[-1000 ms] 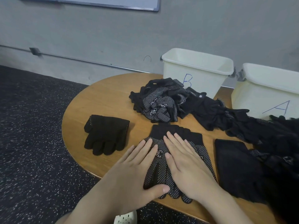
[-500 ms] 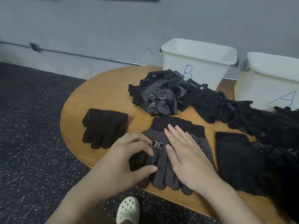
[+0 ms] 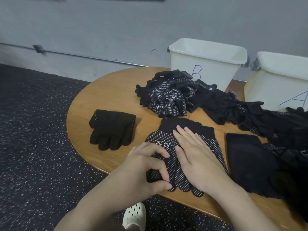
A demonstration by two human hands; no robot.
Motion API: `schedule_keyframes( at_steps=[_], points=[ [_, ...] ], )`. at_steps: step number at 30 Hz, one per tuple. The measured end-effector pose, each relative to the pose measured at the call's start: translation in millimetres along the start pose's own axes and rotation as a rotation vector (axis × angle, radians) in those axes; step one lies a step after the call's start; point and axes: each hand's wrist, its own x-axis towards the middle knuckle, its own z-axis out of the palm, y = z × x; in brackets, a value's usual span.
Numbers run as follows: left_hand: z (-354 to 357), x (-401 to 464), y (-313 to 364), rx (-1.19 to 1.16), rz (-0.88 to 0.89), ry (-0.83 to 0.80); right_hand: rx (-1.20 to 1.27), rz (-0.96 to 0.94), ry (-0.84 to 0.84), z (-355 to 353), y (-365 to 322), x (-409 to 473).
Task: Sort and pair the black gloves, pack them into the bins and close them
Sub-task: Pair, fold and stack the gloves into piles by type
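Round wooden surface carries everything; its near edge runs right under the work, so anything slid toward the person can drop to the floor. Bin B and bin A stand at the far side, both open, no lids in view; bin B looks empty from here, bin A's inside is not visible. Risk: the closing step stalls if lids are not at hand. Unsorted pile sprawls from in front of bin B rightward to the frame edge, dotted and plain gloves tangled together; pulling one out could drag others along or mix types. Folded dark stack lies right of the work, plain pair left of it, both apart from the dotted pair at centre-front. The dotted pair's fingertips lie just at the surface edge. Right hand lies flat, fingers straight, pressing the pair down. Left hand has fingers curled, pinching the pair's left edge near the thumb part. Judgement: if the pinch catches only the top glove, the layers shear and the pair misaligns; if the right hand lifts early, the pair may slide off the edge.
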Motion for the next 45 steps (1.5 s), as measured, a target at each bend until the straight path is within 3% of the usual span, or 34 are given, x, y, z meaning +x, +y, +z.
schedule_keyframes(
  at_steps=[4, 8, 16, 25, 30, 33, 38, 45],
  points=[
    [-1.3, -0.8, -0.3, -0.017, 0.012, 0.015, -0.004, -0.001, 0.005, 0.9, 0.9, 0.3],
    [3.2, 6.7, 2.0, 0.03, 0.029, 0.152, -0.013, -0.003, 0.001, 1.4, 1.3, 0.6],
    [18.3, 27.2, -12.1, 0.454, -0.019, -0.008, -0.059, 0.011, -0.02, 0.0, 0.0, -0.6],
    [19.4, 13.5, -13.5, 0.529, -0.087, -0.033, -0.098, 0.009, -0.06, -3.2, -3.3, -0.4],
    [13.2, 7.8, -12.0, 0.452, -0.134, -0.007, -0.035, 0.029, -0.069, -3.2, -1.8, 2.4],
    [3.0, 10.7, -14.2, 0.479, -0.122, 0.107, 0.025, 0.038, -0.002, -10.1, -1.2, 8.8],
    [-8.1, 27.3, -24.1, 0.512, -0.195, 0.275, 0.052, -0.059, 0.243, -42.8, -5.6, 48.7],
    [-3.5, 42.0, -35.8, 0.509, -0.282, 0.329, -0.106, -0.121, 0.289, -56.9, -27.0, 129.1]
  ],
)
